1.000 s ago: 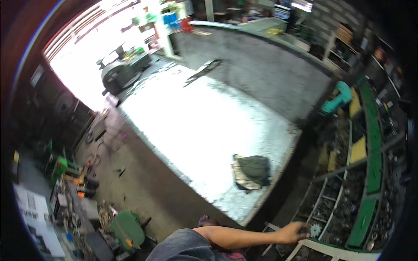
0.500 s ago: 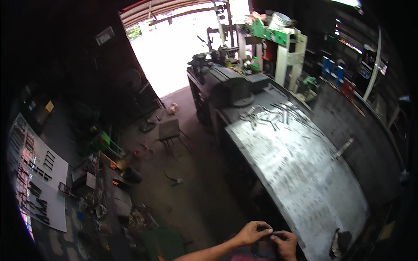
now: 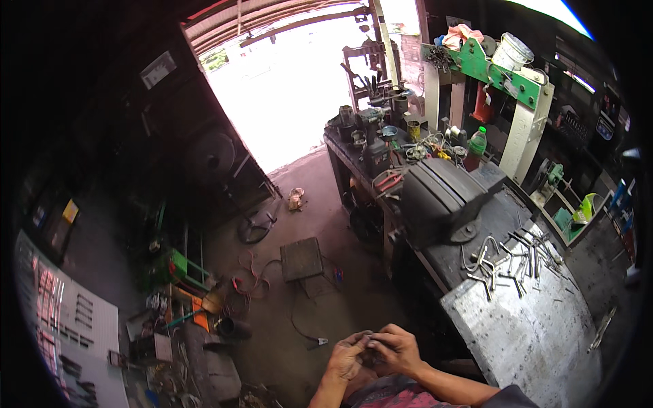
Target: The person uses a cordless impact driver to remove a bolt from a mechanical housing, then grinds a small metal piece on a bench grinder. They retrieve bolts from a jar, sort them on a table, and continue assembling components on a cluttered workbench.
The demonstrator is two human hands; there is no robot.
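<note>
Low in the view, my left hand (image 3: pixel 347 357) and my right hand (image 3: pixel 400 348) meet in front of my body. Thumbs and fingertips are pinched together on both sides, with the fingers curled. Whatever sits between them is too small and dark to make out. To their right is the metal-topped workbench (image 3: pixel 517 340), its sheet scuffed and spotted. On its far part lie several bent metal rods and Y-shaped pieces (image 3: pixel 486 275).
A large dark vise-like machine (image 3: pixel 445 197) stands on the bench, a green-capped bottle (image 3: pixel 478 141) behind it. A green and white press frame (image 3: pixel 524 129) rises at right. On the floor are a small stool (image 3: pixel 301 260), a clamp with cable (image 3: pixel 317 342) and red cables (image 3: pixel 245 282).
My view has swung left and up, so the bench and stool appear farther right and lower. Both hands have come closer together and sit farther left in the picture.
</note>
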